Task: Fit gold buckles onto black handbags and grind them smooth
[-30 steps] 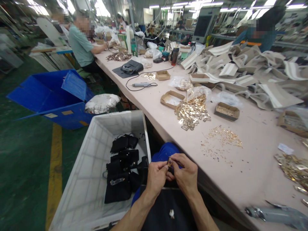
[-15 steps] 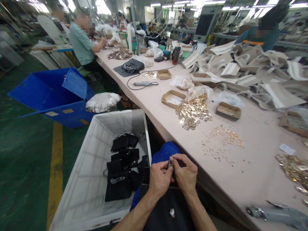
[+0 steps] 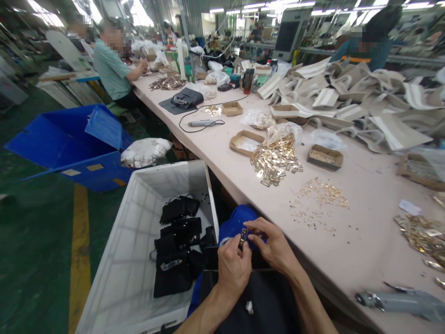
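Note:
Between the thumb and fingers of my left hand a small rectangular metal buckle plate stands upright. My right hand is just to its right, thumb and forefinger apart, with their tips at the buckle plate's top and right edge; whether they touch it I cannot tell. Across my lap below both hands lies a black bag piece, with a small shiny fitting on it. Blue cloth shows behind the hands.
Left of my lap stands a white crate holding several black bags. The table on the right carries a pile of gold metal plates, scattered small parts, a cardboard tray and a grey power screwdriver. Co-workers sit farther off.
My right thumb and forefinger have spread and drawn back from the pinch at the buckle plate. My left hand has turned, so the plate's face shows more. The view has shifted slightly.

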`<state>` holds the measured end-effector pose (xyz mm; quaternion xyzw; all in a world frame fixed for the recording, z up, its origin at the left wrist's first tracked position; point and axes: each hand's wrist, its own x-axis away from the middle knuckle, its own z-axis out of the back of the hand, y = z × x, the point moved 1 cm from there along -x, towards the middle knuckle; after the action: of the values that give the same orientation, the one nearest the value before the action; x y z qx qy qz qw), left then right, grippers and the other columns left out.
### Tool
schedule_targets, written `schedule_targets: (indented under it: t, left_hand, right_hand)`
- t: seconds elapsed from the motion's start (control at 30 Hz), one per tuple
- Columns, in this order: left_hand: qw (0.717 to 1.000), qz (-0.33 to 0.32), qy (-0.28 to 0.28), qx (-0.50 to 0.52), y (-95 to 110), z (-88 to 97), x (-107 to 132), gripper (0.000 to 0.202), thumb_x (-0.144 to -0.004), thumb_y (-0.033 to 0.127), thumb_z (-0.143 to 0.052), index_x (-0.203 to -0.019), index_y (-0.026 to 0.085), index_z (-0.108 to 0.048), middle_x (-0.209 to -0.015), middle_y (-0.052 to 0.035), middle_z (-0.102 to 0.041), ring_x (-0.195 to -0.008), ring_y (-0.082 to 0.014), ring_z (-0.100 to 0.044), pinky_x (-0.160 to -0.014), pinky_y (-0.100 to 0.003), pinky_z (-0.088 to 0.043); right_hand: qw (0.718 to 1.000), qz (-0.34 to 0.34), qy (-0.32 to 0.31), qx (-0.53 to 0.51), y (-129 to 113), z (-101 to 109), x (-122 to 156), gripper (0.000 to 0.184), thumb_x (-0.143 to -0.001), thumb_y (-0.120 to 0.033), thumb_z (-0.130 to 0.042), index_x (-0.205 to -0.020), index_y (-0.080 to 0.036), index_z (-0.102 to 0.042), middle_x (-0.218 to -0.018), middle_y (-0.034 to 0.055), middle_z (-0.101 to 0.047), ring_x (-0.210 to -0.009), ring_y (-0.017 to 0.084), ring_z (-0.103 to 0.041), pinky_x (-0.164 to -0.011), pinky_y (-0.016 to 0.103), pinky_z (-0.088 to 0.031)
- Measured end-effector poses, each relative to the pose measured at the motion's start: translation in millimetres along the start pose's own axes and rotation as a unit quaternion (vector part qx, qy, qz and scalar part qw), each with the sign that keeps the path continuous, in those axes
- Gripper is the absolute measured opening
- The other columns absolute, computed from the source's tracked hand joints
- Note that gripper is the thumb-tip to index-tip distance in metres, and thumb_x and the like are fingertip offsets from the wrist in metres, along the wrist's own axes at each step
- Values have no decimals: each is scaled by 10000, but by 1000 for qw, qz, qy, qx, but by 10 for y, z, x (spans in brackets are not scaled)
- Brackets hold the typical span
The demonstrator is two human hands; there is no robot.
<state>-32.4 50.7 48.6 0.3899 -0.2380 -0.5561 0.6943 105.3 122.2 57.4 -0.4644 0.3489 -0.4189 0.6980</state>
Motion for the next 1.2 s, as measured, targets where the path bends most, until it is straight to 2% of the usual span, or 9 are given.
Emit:
schedule_targets:
  t: [0.17,0.4,0.53,0.67,0.77,0.83,0.93,1.2]
  left_hand:
    - [999,-33,-6,4,-32,-11,35,251,-974,198,-521,-1031,112,-749,-752,-85,-685,-578,-191,-615,-598,-310,-426]
    - [998,-54,0,12,-72,-16,92,261,-987,218,-526,-1093,119,-743,-760,-73,-686,-559,-168,-608,-592,-287,-452]
    - [998,-54,6,16,-61,-13,100,271,-981,226,-537,-1121,131,-749,-777,-83,-712,-536,-164,-599,-583,-287,-465]
    - [999,-33,-13,31,-38,19,84,304,-987,255,-533,-1139,109,-752,-818,-111,-726,-598,-191,-642,-617,-300,-490]
    - [995,-9,-70,70,-11,80,66,314,-1004,291,-510,-1113,129,-755,-864,-122,-733,-694,-217,-691,-663,-303,-512]
    - [987,14,-111,116,4,118,59,344,-1025,294,-456,-1136,138,-742,-827,-90,-715,-606,-183,-675,-628,-287,-510]
    - [976,39,-132,168,3,146,52,382,-1033,275,-401,-1178,129,-723,-753,-44,-681,-484,-142,-633,-579,-270,-504]
    - [963,89,-149,207,-78,126,40,352,-1011,276,-444,-1108,151,-759,-589,9,-663,-473,-152,-647,-578,-259,-492]
  right_hand:
    - [995,28,-90,19,5,133,-57,314,-929,-169,-602,-1171,-258,-781,-906,28,-724,-804,180,-653,-754,297,-520]
    - [992,24,-116,-39,-5,171,-117,224,-966,-272,-630,-1093,-242,-812,-912,36,-749,-827,196,-675,-775,303,-544]
    - [989,13,-131,-69,-19,183,-118,229,-961,-313,-667,-1130,-242,-804,-962,41,-754,-894,208,-684,-834,320,-545]
    - [986,-17,-126,-105,11,160,-107,230,-957,-355,-681,-1097,-226,-811,-893,32,-730,-766,178,-653,-720,289,-529]
    - [984,-33,-123,-126,43,144,-96,247,-957,-379,-682,-1091,-215,-809,-884,30,-714,-735,168,-640,-702,289,-524]
    - [982,-44,-119,-138,57,141,-88,249,-955,-386,-685,-1086,-214,-808,-889,29,-708,-739,168,-644,-710,294,-530]
    - [979,-56,-120,-152,68,140,-79,252,-947,-398,-692,-1074,-213,-808,-895,28,-708,-735,168,-649,-709,299,-541]
    - [981,-52,-113,-149,60,135,-60,267,-954,-397,-685,-1105,-212,-803,-920,36,-709,-755,173,-662,-720,303,-548]
